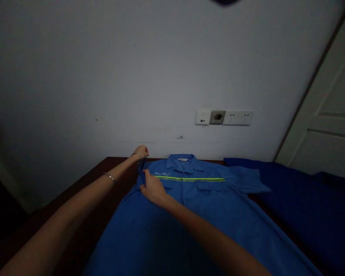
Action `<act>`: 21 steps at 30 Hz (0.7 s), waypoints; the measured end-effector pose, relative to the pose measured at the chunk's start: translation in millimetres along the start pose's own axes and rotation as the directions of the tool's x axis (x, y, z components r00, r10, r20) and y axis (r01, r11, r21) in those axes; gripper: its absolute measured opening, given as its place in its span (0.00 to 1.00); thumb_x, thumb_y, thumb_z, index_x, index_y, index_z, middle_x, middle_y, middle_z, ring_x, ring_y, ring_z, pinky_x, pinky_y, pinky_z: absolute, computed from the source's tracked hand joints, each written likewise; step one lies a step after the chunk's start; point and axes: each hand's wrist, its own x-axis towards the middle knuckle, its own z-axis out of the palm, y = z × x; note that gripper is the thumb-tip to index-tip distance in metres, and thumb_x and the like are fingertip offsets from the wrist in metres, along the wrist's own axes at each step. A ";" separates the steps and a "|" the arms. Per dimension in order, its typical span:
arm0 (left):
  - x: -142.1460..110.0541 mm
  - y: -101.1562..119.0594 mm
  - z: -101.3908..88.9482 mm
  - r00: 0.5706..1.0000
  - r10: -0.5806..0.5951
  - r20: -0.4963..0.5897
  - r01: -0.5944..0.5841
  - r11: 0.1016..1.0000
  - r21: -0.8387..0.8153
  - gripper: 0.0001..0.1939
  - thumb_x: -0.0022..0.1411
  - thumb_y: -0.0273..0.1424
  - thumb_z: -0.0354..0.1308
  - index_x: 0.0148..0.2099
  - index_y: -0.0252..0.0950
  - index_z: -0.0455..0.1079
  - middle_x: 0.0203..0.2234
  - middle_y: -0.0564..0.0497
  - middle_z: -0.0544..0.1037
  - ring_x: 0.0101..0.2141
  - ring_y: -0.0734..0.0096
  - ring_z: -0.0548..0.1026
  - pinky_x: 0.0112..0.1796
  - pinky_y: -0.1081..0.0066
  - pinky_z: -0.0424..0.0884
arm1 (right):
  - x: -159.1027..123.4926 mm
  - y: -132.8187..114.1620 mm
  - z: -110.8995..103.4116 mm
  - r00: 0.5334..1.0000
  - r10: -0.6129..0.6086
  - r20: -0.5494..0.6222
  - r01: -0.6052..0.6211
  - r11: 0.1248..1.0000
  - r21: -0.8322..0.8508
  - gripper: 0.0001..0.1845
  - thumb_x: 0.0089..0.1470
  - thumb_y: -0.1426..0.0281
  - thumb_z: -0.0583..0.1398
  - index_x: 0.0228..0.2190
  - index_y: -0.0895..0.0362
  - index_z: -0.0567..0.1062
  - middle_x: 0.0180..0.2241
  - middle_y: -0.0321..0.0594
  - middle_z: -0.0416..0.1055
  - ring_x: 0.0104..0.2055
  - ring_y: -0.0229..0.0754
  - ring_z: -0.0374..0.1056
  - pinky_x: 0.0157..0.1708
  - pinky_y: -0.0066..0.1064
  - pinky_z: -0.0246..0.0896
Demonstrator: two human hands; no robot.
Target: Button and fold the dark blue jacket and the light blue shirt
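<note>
The shirt [207, 218] lies spread on the tabletop [110, 201], its sleeve [142, 165] pinched in the left hand [141, 150]; whether the right hand [154, 188], against the shirt, grips it, dimness hides.

a yellow-striped blue shirt [212, 207] lies spread front-up on a dark table [94, 222], one sleeve [141, 167] seemingly gathered up.

Head view, forward over shirt [202, 203] toward wall [149, 76]
</note>
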 end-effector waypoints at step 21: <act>-71.9 92.5 95.9 0.918 0.199 0.343 -0.166 0.978 -0.125 0.13 0.49 0.30 0.57 0.38 0.31 0.71 0.21 0.50 0.74 0.17 0.76 0.68 0.19 0.78 0.63 | -63.0 20.0 21.9 0.851 0.313 0.422 -0.522 0.596 0.610 0.32 0.45 0.78 0.56 0.54 0.63 0.59 0.39 0.43 0.67 0.16 0.26 0.59 0.09 0.19 0.57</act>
